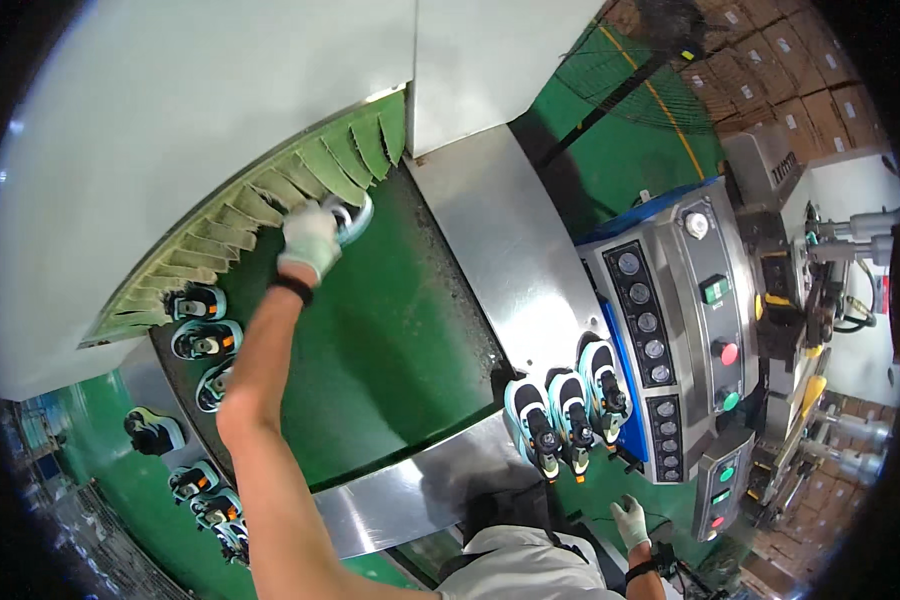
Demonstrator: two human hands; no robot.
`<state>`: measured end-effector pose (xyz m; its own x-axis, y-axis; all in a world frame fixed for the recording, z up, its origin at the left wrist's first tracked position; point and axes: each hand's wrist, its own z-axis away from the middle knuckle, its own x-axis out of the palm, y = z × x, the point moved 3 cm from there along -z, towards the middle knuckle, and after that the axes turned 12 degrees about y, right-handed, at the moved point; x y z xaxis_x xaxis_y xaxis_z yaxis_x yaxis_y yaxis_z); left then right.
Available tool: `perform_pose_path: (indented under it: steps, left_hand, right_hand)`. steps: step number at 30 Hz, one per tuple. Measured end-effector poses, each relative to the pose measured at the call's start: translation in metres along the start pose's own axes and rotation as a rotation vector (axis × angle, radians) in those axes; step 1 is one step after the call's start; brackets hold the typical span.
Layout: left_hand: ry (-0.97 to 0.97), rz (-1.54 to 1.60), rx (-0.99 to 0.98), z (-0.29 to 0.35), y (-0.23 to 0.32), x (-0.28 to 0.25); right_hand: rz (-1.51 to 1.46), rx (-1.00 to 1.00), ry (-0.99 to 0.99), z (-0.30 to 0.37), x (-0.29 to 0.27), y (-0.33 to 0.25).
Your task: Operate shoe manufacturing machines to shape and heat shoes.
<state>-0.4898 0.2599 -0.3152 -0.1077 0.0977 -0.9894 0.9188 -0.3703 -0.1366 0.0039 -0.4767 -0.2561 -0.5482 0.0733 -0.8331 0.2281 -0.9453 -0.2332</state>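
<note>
My left hand (312,240), in a white glove, reaches over the green conveyor belt (370,330) to the hanging green strip curtain (320,165). It is right beside a light-blue and white shoe (354,220), partly under the strips; motion blur hides how the fingers meet it. My right hand (630,522), also gloved, hangs low beside the machine with its fingers loosely apart and nothing visible in them. Three black and light-blue shoes (570,415) stand side by side on the metal ledge between belt and machine.
More shoes (208,340) line the belt's left side, with others (205,495) beyond its edge. On the right stands a machine panel (660,340) with gauges and buttons. A fan (630,90) and stacked cartons (770,70) are at the back right. The white housing (200,120) overhangs the belt.
</note>
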Motion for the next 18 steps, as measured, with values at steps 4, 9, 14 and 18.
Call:
perform_pose_path:
  steps: [4,9,14,18]
  left_hand:
    - [-0.230,0.187,0.065,0.115,0.092,-0.038]
    - [-0.444,0.638,-0.060,0.219,0.169,-0.069]
    - [-0.445,1.402,-0.062,0.243,0.272,-0.241]
    - [-0.323,1.667,0.386,0.212,0.366,-0.340]
  right_hand:
    - [-0.092,-0.085,-0.085,0.011,0.018,-0.025]
    - [-0.198,-0.343,-0.152,0.024,-0.008,-0.125]
    - [-0.708,-0.310,-0.482,0.036,-0.063,-0.215]
    - [-1.197,-0.312,-1.290,0.028,-0.055,-0.217]
